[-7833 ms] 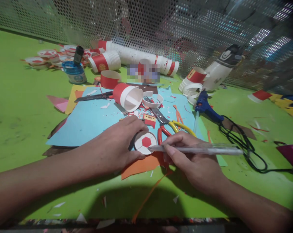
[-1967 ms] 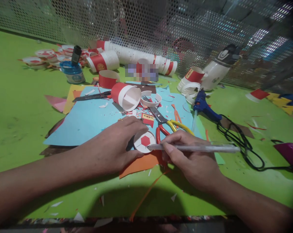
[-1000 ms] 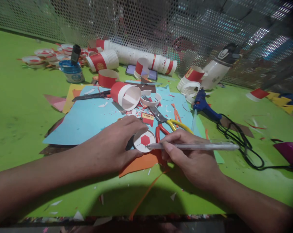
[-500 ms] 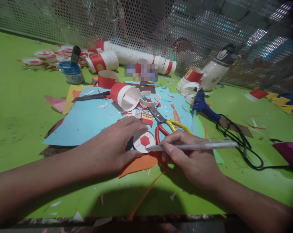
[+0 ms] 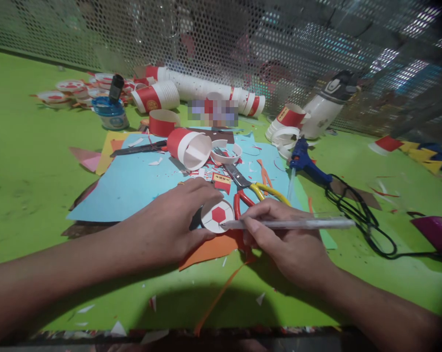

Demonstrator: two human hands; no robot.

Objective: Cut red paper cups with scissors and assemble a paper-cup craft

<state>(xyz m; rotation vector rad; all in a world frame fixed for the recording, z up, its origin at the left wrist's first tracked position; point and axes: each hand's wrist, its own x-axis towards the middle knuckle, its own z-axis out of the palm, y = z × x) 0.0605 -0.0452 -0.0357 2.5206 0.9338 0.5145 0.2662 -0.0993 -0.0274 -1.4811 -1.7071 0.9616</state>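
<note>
My left hand (image 5: 186, 212) is closed on the edge of a small white paper disc (image 5: 208, 223), thumb below and fingers above. A red hexagon (image 5: 218, 215) sits in the disc's middle, with thin dark lines running outward from it. In my right hand (image 5: 279, 237) is a pen (image 5: 309, 223), held almost level, its tip touching the disc just under the hexagon. Just beyond my hands lie scissors (image 5: 243, 182) with one red and one yellow handle. Orange paper (image 5: 213, 252) lies beneath the disc, over light blue sheets (image 5: 133, 186).
A cut red-and-white paper cup (image 5: 184, 146) and a white ring (image 5: 230, 154) lie among paper scraps. Stacked cups (image 5: 206, 90) line the mesh at the back. A blue glue gun (image 5: 307, 164) with a black cord, a bottle (image 5: 325, 110) and a blue-lidded jar (image 5: 110, 115) stand around.
The view has shifted very slightly. Both hands keep nearly the same places, and the pen tip stays on the disc under the hexagon.
</note>
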